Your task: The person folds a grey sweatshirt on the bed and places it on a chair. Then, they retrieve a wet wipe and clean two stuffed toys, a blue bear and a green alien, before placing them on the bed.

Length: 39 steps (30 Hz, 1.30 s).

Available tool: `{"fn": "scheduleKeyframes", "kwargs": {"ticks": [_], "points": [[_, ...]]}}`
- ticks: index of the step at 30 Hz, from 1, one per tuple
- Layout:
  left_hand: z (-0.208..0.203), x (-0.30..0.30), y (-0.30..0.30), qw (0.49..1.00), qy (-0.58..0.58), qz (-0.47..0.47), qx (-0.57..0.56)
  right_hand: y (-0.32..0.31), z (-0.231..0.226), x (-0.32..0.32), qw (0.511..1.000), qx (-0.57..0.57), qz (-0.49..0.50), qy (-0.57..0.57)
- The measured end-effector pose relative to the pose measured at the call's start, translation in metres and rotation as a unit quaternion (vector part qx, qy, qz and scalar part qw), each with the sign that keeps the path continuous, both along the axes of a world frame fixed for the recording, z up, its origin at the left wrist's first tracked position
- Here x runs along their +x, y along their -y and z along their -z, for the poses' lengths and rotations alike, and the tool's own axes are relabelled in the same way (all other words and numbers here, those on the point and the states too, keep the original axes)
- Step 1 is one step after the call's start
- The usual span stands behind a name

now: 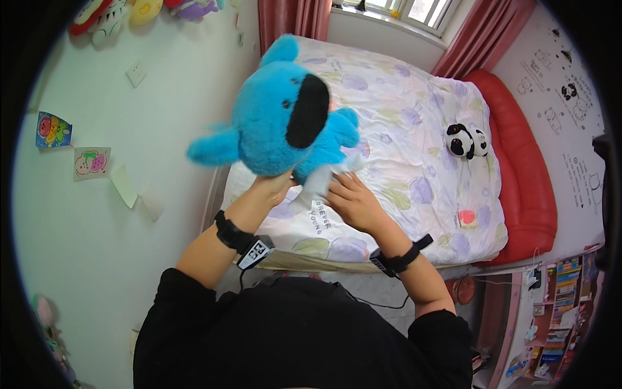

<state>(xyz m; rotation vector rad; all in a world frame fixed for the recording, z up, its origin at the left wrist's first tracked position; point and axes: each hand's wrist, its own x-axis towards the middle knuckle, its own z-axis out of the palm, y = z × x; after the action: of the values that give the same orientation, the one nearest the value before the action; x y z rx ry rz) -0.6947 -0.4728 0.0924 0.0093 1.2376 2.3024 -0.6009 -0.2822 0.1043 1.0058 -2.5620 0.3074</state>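
A large blue plush koala (262,120) with a black nose is held up sideways above the near left part of the bed. My left hand (277,187) grips it from below, by the head; most of those fingers are hidden behind the fur. In my right hand (352,202) is a thin white tissue (317,181), pinched and pressed against the plush toy's blue lower body. Part of the tissue hangs down past my fingers. Both wrists wear black straps with small devices.
The bed (414,188) has a white floral sheet and a red padded headboard (525,181). On it lie a panda plush (466,141) and a small pink-and-yellow item (467,218). A wall (162,97) runs along the left. A bookshelf (557,324) stands at lower right.
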Motion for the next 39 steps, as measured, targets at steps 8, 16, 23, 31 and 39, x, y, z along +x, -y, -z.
{"fn": "scheduleKeyframes", "kwargs": {"ticks": [8,16,23,31,39], "points": [[-0.004,0.01,0.016,0.999,0.027,0.045,-0.003,-0.019,-0.012,0.012,0.993,-0.113,0.023,-0.027],[-0.009,0.017,0.026,0.982,-0.072,0.048,-0.168,-0.056,-0.038,-0.019,0.871,-0.365,0.282,0.168],[-0.003,0.027,0.017,0.842,-0.415,0.076,-0.335,0.032,-0.058,-0.022,0.931,-0.335,0.135,-0.059],[0.027,0.012,0.041,0.81,-0.546,0.057,-0.207,0.066,-0.056,0.003,0.976,-0.065,-0.018,-0.208],[0.005,0.024,0.034,0.769,-0.511,-0.016,-0.383,0.029,-0.059,-0.022,0.962,-0.135,-0.006,-0.237]]}}
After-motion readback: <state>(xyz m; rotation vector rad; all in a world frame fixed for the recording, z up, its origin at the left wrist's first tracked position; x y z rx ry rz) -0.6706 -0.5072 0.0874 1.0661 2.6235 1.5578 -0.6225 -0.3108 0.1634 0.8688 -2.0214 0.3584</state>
